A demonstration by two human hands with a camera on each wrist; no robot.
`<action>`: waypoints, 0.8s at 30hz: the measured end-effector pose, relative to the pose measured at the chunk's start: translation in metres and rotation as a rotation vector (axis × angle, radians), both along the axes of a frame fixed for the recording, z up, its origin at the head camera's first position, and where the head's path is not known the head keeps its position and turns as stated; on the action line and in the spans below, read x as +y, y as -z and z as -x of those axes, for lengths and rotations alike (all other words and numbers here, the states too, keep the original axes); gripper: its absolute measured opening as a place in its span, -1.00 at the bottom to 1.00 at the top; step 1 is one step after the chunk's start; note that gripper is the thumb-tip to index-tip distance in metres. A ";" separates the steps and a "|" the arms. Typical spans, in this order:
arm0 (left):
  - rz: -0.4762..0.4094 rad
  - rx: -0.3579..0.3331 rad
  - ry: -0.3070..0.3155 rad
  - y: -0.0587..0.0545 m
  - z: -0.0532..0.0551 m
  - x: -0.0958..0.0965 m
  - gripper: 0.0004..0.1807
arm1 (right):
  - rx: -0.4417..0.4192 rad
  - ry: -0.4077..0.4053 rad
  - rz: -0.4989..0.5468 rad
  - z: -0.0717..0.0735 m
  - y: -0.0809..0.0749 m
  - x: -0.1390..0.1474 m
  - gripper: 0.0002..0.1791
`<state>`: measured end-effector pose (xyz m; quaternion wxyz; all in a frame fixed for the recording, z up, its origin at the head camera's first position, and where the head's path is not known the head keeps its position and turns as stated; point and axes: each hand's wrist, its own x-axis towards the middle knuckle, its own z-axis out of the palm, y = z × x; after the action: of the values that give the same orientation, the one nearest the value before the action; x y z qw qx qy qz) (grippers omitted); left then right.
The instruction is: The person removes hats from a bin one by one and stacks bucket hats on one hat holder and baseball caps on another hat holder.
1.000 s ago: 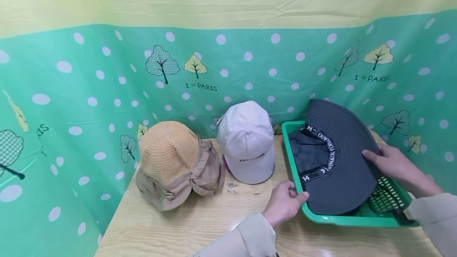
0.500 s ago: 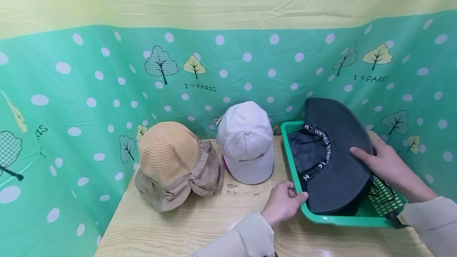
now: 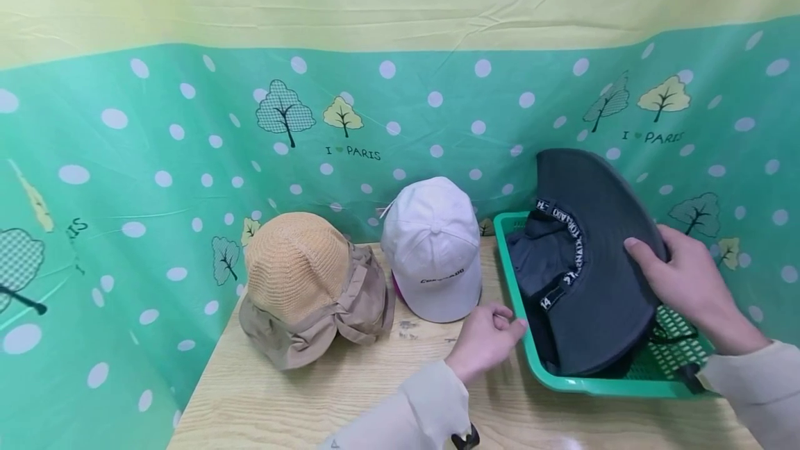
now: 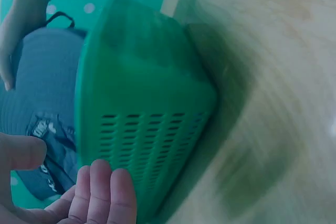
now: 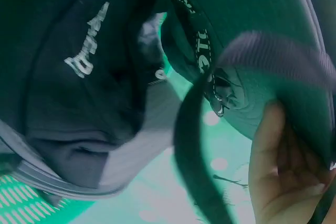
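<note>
A dark grey wide-brimmed hat (image 3: 615,297) leans over the green plastic basket (image 3: 600,386), its underside and lettered inner band facing me. My right hand (image 3: 696,287) pinches the brim at its right side, thumb on the underside. Just outside the basket's left rim is my left hand (image 3: 484,339), holding nothing; in the left wrist view its relaxed fingers (image 4: 100,190) are beside the perforated wall. Below the gripped hat in the right wrist view, another dark hat (image 5: 89,98) with pale script lettering shows over the basket.
To the left on the wooden table (image 3: 387,408) stand a white baseball cap (image 3: 434,248) and a straw-coloured sun hat (image 3: 300,269) with a brown brim. A green dotted curtain (image 3: 437,123) hangs close behind. A dark strap (image 5: 191,140) crosses the right wrist view.
My left hand has let go of the basket rim and drawn slightly left. My right hand has raised the grey hat's brim a little, tilting it more upright.
</note>
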<state>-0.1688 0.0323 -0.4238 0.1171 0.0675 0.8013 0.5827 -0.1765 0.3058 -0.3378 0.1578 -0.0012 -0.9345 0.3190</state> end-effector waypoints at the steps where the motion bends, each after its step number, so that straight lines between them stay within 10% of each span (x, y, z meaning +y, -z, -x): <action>1: -0.011 0.008 0.000 -0.002 0.001 -0.002 -0.72 | 0.012 0.004 0.003 -0.001 -0.003 0.000 -0.56; 10: -0.154 0.138 0.056 -0.023 0.010 -0.011 -0.74 | 0.234 0.048 -0.080 -0.004 -0.020 -0.014 -0.66; 17: -0.298 0.220 0.116 -0.036 0.012 -0.013 -0.67 | 0.558 -0.138 -0.259 -0.010 -0.018 -0.029 -0.81; 24: -0.391 0.187 0.151 -0.037 0.011 -0.011 -0.66 | 0.638 -0.283 -0.363 -0.017 -0.001 -0.052 -0.78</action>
<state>-0.1799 0.0216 -0.3865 0.0700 0.2023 0.6734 0.7076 -0.1594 0.2535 -0.3366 0.3923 0.2548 -0.8707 0.1517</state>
